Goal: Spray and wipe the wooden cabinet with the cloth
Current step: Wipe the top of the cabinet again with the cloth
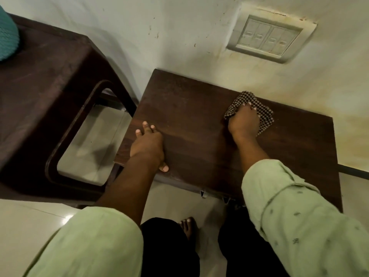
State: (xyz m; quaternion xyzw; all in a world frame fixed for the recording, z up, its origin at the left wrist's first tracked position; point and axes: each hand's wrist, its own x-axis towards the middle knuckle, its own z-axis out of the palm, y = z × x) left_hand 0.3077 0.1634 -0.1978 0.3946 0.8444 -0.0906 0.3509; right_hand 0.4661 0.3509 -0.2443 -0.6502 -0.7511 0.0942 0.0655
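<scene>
Knitting in teal yarn (pixel 7 35) pokes in at the far left edge, sitting on one dark brown stool (pixel 40 86) with a rounded cut-out in its side. Just right of the stool, against the wall, stands the one wooden cabinet (pixel 199 140), seen from above. My left grip (pixel 148 145) is released: it lies flat near the left edge of the cabinet top with the fingers spread on the wood and the thumb at the near edge, grasping nothing. Below it, between my two pale green sleeves (pixel 299 216), one bare foot (pixel 188 226) shows on the tiled floor (pixel 24 226). Further right, my right grip (pixel 244 121) is clenched around the one cloth (pixel 265 116), a brown and cream check, bunched under the palm and pressed onto the cabinet top close to its back edge and the wall. Corners of the cloth stick out beyond my fingers. Above it, one cream switch plate (pixel 271 38) is set in the wall and carries four rockers in a row; the small marks on them are too faint to read. One black cable (pixel 353 171) runs off from the cabinet's right side.
</scene>
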